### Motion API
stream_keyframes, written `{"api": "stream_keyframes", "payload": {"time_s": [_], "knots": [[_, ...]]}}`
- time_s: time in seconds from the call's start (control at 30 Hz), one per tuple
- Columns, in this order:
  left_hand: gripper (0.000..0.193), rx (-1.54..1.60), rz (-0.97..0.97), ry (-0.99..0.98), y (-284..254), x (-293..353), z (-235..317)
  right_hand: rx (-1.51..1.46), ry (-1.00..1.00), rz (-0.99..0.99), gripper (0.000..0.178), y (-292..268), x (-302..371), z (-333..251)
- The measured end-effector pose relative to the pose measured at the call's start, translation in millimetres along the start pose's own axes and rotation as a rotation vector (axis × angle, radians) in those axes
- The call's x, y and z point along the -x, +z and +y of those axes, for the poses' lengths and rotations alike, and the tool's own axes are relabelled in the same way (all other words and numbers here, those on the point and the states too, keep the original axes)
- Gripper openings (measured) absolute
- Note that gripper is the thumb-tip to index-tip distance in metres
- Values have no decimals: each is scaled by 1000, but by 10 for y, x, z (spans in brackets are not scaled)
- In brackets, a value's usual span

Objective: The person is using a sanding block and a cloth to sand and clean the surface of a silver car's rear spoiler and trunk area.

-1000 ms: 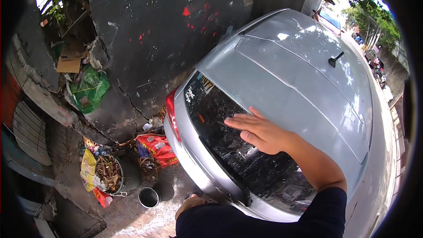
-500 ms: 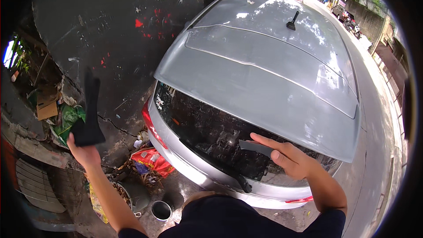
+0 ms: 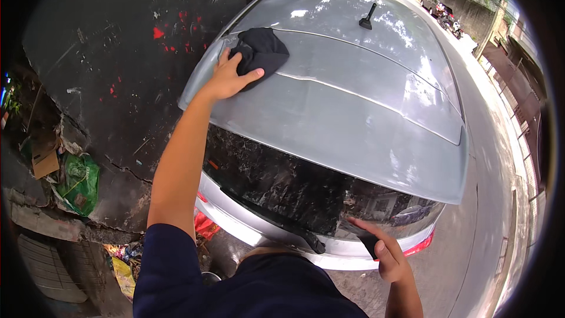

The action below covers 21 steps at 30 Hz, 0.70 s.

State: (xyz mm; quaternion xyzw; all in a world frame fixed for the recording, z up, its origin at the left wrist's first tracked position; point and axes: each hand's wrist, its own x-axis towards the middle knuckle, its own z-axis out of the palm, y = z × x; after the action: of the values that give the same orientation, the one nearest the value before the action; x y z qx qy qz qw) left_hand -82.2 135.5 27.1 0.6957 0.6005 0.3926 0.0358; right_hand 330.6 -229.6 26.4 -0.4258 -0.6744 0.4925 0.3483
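Note:
A silver car [image 3: 329, 103] stands in front of me with its rear end toward me. My left hand [image 3: 228, 80] reaches far out to the left edge of its roof panel, gripping a bunched black cloth [image 3: 263, 53] that rests on the silver paint. Low on the right, my right hand [image 3: 393, 262] holds a thin, dark, flat piece [image 3: 369, 243] between thumb and fingers, index finger stretched along it. That hand is just off the dark rear window [image 3: 276, 179], whose glass carries pale streaks and specks. The exact kind of flat piece does not show.
A black antenna [image 3: 367, 17] stands up from the roof. The rear wiper [image 3: 312, 240] lies along the window's lower edge. A dark scuffed wall [image 3: 118, 53] runs close along the car's left, with a green bag [image 3: 81, 182] at its foot. To the right lies the road [image 3: 494, 159].
My left hand has swung the black cloth from beside the wall up and right onto the car's roof. My right hand has moved lower, with the flat piece still in it.

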Motion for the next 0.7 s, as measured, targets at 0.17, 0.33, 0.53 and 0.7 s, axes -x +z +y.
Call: {"api": "stream_keyframes", "payload": {"time_s": [0.17, 0.33, 0.53, 0.7], "knots": [[76, 45, -62, 33, 219, -535, 299, 254, -104, 70, 75, -87, -195, -406], [55, 22, -301, 619, 443, -131, 1364, 681, -479, 247, 70, -412, -832, -791], [69, 36, -96, 570, 525, 112, 1484, 867, -459, 46, 57, -376, -1434, -630], [63, 273, -143, 304, 237, -93, 1315, 904, -411, 12, 57, -417, -1615, -508]]}}
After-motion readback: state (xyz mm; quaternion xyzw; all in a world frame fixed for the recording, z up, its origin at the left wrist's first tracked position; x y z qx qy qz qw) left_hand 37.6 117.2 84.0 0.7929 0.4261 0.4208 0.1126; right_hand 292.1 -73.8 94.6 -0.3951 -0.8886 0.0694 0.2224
